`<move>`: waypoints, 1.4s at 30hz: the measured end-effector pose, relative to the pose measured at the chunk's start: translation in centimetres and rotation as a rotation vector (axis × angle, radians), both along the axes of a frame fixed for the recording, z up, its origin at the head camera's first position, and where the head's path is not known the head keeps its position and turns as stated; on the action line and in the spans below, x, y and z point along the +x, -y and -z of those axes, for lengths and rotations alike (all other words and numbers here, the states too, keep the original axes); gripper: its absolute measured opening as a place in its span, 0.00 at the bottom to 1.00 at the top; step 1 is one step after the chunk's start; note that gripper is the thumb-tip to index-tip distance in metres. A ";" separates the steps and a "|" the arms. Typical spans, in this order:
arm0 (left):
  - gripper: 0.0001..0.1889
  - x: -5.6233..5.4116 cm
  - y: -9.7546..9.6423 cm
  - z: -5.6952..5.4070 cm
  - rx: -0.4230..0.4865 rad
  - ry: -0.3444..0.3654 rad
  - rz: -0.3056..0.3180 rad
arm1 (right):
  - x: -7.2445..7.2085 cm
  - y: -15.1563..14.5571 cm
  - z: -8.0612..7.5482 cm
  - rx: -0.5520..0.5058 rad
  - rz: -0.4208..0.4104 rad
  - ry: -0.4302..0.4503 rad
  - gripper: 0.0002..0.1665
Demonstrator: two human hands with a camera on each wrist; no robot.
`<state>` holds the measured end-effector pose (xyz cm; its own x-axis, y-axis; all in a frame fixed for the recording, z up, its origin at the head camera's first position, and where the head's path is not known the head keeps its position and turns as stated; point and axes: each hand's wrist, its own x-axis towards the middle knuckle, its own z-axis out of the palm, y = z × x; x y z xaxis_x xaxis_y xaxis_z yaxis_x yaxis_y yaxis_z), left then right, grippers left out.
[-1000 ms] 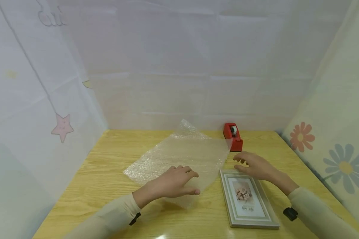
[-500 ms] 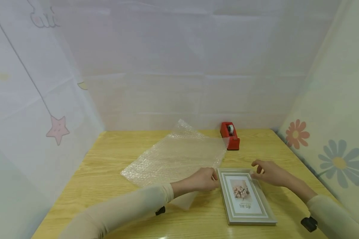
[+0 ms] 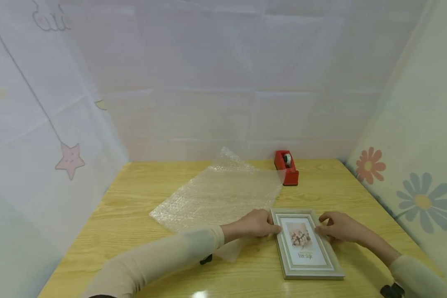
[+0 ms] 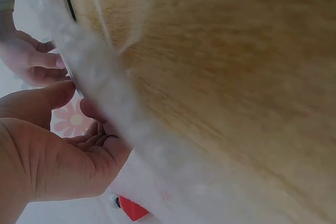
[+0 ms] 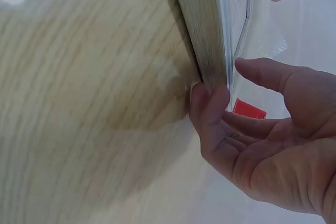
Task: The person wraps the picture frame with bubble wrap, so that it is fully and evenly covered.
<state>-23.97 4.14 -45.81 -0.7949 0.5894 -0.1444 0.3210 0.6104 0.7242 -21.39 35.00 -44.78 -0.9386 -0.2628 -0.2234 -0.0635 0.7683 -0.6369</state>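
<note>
On the table lies a silver-white picture frame [image 3: 306,244] with a pink flower print behind its front. My left hand [image 3: 258,223] pinches its left side near the far corner, thumb on the front border and fingers curled by the edge. Opposite, my right hand [image 3: 340,227] grips the right side, its thumb on the border. In the right wrist view, fingertips [image 5: 202,95] reach the lower edge of the frame's side [image 5: 205,30], close to the tabletop. A sheet of bubble wrap [image 3: 216,194] spreads flat to the left, partly behind my left forearm.
A red tape dispenser [image 3: 291,177] with a roll of tape stands at the back, touching the bubble wrap's right corner in view. The yellow wood-grain table [image 3: 134,186] is bounded by pale cloth walls behind and on both sides.
My left hand has come right from over the bubble wrap to the frame's left side. The right hand has shifted to its right side, and both now hold it. The frame has barely moved.
</note>
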 end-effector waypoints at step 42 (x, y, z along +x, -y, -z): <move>0.14 0.2 -1.4 -6.6 0.065 -0.249 -0.090 | 0.7 1.4 -9.4 0.045 0.014 -0.216 0.31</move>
